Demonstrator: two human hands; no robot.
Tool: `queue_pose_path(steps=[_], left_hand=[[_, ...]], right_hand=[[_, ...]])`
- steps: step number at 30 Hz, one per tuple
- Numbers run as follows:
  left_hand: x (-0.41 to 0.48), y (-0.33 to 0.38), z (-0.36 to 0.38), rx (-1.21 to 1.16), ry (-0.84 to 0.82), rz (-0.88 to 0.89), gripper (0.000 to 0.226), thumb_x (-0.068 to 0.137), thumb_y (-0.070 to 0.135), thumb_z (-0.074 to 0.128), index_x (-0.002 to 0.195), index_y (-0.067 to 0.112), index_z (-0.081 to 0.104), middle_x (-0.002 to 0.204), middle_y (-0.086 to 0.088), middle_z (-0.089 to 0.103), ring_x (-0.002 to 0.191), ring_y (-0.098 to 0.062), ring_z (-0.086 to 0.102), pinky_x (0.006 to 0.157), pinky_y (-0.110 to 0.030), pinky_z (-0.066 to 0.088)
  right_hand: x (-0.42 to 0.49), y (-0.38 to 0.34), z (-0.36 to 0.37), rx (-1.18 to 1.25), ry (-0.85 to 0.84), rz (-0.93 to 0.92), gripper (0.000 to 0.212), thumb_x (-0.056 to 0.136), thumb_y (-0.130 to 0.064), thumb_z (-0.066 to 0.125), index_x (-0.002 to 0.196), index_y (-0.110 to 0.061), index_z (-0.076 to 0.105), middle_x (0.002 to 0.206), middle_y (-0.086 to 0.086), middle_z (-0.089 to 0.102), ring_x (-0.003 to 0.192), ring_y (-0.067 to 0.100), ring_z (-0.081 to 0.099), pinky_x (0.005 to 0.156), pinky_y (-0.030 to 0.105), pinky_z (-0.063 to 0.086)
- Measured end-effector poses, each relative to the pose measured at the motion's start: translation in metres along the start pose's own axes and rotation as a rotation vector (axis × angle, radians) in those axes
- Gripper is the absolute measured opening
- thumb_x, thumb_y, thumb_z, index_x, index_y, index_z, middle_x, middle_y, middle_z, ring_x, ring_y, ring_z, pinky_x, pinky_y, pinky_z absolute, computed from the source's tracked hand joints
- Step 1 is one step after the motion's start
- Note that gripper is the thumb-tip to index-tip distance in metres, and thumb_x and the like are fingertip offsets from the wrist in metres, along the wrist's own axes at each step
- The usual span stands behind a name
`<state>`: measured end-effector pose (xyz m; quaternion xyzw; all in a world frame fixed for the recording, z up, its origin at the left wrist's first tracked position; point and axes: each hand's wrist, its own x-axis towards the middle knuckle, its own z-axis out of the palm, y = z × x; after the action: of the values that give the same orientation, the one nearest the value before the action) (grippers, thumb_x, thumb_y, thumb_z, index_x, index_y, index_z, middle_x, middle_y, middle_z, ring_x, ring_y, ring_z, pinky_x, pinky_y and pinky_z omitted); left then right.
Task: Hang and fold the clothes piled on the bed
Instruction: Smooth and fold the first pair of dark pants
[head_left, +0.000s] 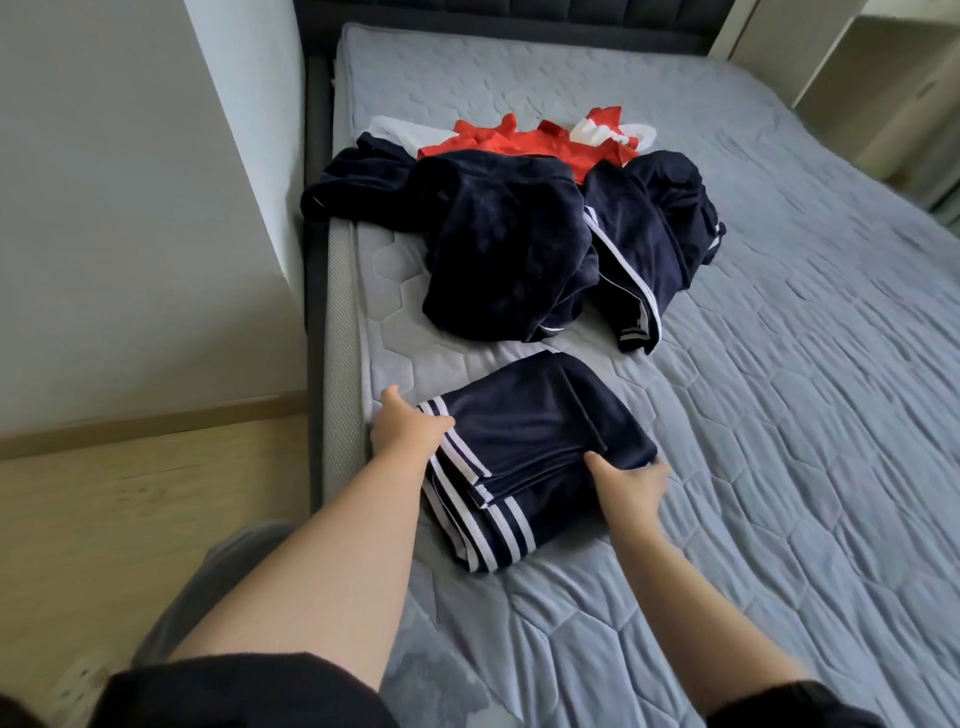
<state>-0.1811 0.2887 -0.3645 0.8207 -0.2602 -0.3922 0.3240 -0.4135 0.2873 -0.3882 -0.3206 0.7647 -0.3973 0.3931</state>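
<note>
A folded navy garment with white side stripes (535, 447) lies on the grey quilted bed (779, 415) near its left edge. My left hand (408, 426) grips the garment's left striped edge, thumb spread on the mattress. My right hand (631, 483) holds the garment's right side, fingers tucked under a fold. Behind it sits the pile: a crumpled navy garment (498, 244), a second navy piece with white stripes (649, 244), and a red and white garment (540, 143) at the back.
A dark padded headboard (519, 15) closes the far end of the bed. A white wall (130, 208) and wooden floor (130, 509) lie to the left. Pale furniture (893, 93) stands at the right.
</note>
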Motion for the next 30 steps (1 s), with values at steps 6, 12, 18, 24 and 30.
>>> queue_pose_path(steps=[6, 12, 18, 24, 30], left_hand=[[-0.009, -0.002, 0.008, 0.236, 0.165, 0.133, 0.078, 0.075, 0.035, 0.078, 0.139, 0.018, 0.036, 0.138, -0.01, 0.042, 0.125, -0.03, 0.042, 0.096, -0.042, 0.044], [-0.01, -0.012, 0.012, 0.357, -0.125, 0.01, 0.117, 0.069, 0.042, 0.082, 0.152, 0.026, 0.002, 0.153, -0.013, 0.021, 0.137, -0.034, 0.03, 0.109, -0.048, 0.035], [-0.011, -0.015, 0.015, 0.456, -0.152, 0.031, 0.122, 0.068, 0.038, 0.084, 0.151, 0.028, -0.004, 0.156, -0.013, 0.01, 0.142, -0.033, 0.02, 0.111, -0.046, 0.032], [0.004, -0.001, 0.018, 0.893, -0.135, 0.422, 0.123, 0.069, 0.046, 0.08, 0.151, 0.025, -0.009, 0.16, -0.006, 0.004, 0.147, -0.03, -0.005, 0.118, -0.052, 0.009], [0.024, 0.002, 0.015, 0.802, -0.344, 0.489, 0.106, 0.059, 0.044, 0.085, 0.145, 0.019, 0.027, 0.139, -0.005, 0.045, 0.128, -0.027, 0.043, 0.1, -0.04, 0.042]], right_hand=[[0.019, -0.043, 0.017, -0.48, 0.0, -0.555, 0.04, 0.087, -0.035, 0.059, 0.121, -0.014, 0.057, 0.137, 0.008, 0.043, 0.129, 0.026, 0.032, 0.111, 0.04, 0.027], [0.051, -0.059, 0.05, -0.922, -0.221, -0.533, 0.037, 0.092, -0.048, 0.05, 0.088, -0.014, 0.065, 0.126, 0.007, 0.051, 0.123, 0.03, 0.039, 0.105, 0.042, 0.03], [0.045, -0.043, 0.053, -0.858, -0.056, -0.593, 0.027, 0.09, -0.028, 0.059, 0.111, -0.012, 0.057, 0.143, 0.015, 0.038, 0.134, 0.034, 0.029, 0.114, 0.044, 0.019], [0.029, -0.072, 0.069, -1.036, -0.529, -1.265, 0.075, 0.068, 0.004, 0.054, 0.14, -0.01, 0.04, 0.146, 0.009, 0.038, 0.142, 0.032, 0.021, 0.117, 0.043, 0.011], [0.034, -0.128, 0.098, -1.755, -0.895, -0.868, 0.075, 0.081, -0.018, 0.067, 0.146, -0.025, 0.028, 0.143, 0.003, 0.041, 0.139, 0.025, 0.028, 0.116, 0.054, -0.003]])
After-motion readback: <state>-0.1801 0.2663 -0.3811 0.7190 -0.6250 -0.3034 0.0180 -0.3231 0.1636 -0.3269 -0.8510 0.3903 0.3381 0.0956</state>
